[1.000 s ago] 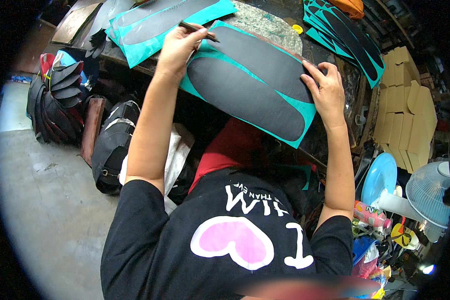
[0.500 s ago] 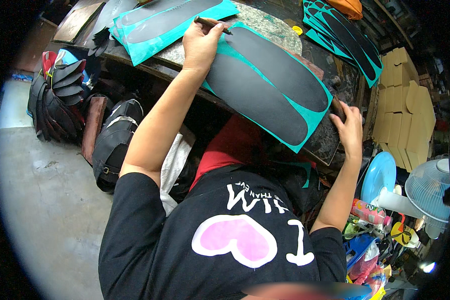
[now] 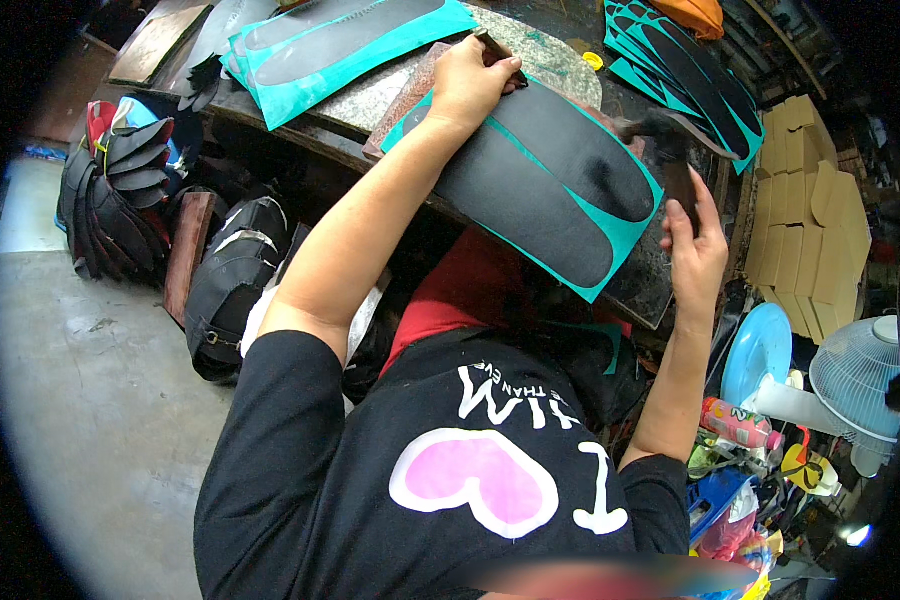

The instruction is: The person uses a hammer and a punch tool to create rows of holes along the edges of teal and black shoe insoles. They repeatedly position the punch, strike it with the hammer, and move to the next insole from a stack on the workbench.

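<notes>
My left hand [image 3: 470, 85] is closed around a short dark punch-like rod [image 3: 500, 58], its lower end near the far edge of a teal sheet [image 3: 618, 255]. Two long dark grey sole-shaped pieces [image 3: 530, 220] cover most of this sheet, side by side. Beneath the sheet, a reddish stone slab [image 3: 406, 100] shows at its left end. To the right, my right hand [image 3: 696, 240] grips a hammer by its dark handle [image 3: 679, 188]. The hammer's head is smeared by motion beyond the sheet's right end.
Teal sheets with grey sole shapes [image 3: 320, 62] lie at the table's far left, and more with dark shapes [image 3: 685, 65] at the far right. Cardboard boxes [image 3: 795, 235] and a fan [image 3: 860, 380] stand right. Bundled black pieces [image 3: 130, 190] are on the left; a yellow cap [image 3: 592, 61] lies far back.
My left hand has moved right and slightly away with the rod, along the sheet's far side, uncovering the slab's left end. My right hand has swung the hammer up, so its head now shows.
</notes>
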Tool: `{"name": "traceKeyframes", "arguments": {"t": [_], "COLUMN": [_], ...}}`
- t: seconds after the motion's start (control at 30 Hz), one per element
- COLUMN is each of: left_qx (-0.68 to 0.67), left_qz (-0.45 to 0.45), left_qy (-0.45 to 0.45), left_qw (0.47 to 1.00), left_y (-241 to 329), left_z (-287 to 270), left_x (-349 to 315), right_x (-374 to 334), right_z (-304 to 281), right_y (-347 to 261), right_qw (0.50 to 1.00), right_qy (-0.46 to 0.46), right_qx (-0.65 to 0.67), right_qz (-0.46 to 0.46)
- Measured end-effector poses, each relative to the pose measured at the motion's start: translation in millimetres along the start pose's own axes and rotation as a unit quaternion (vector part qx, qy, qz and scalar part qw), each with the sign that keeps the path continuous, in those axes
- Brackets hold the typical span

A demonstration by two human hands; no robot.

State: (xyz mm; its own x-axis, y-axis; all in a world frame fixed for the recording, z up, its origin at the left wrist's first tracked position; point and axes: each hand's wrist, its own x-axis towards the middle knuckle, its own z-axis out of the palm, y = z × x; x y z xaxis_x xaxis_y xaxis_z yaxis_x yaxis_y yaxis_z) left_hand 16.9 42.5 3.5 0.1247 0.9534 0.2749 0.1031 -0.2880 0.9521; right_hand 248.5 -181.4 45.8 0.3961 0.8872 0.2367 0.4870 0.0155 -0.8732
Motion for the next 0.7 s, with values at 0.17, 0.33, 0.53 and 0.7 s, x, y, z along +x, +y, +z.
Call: {"name": "traceKeyframes", "arguments": {"t": [0.17,0.33,0.53,0.7], "left_qx": [-0.006,0.148,0.332,-0.056], "left_qz": [-0.002,0.102,0.276,-0.007], "left_qy": [0.002,0.014,0.001,0.018], "left_qw": [1.0,0.984,0.902,0.998], "left_y": [-5,-3,6,-8], "left_z": [-1,3,20,12], "left_x": [3,3,-12,4], "right_x": [25,29,39,37], "right_z": [20,23,54,34], "right_y": [-35,-76,-50,-18], "right_qw": [0.997,0.972,0.926,0.961], "right_qy": [-0.01,0.06,0.045,0.059], "right_qx": [-0.049,0.034,-0.24,-0.241], "right_qz": [-0.055,-0.225,-0.288,-0.122]}}
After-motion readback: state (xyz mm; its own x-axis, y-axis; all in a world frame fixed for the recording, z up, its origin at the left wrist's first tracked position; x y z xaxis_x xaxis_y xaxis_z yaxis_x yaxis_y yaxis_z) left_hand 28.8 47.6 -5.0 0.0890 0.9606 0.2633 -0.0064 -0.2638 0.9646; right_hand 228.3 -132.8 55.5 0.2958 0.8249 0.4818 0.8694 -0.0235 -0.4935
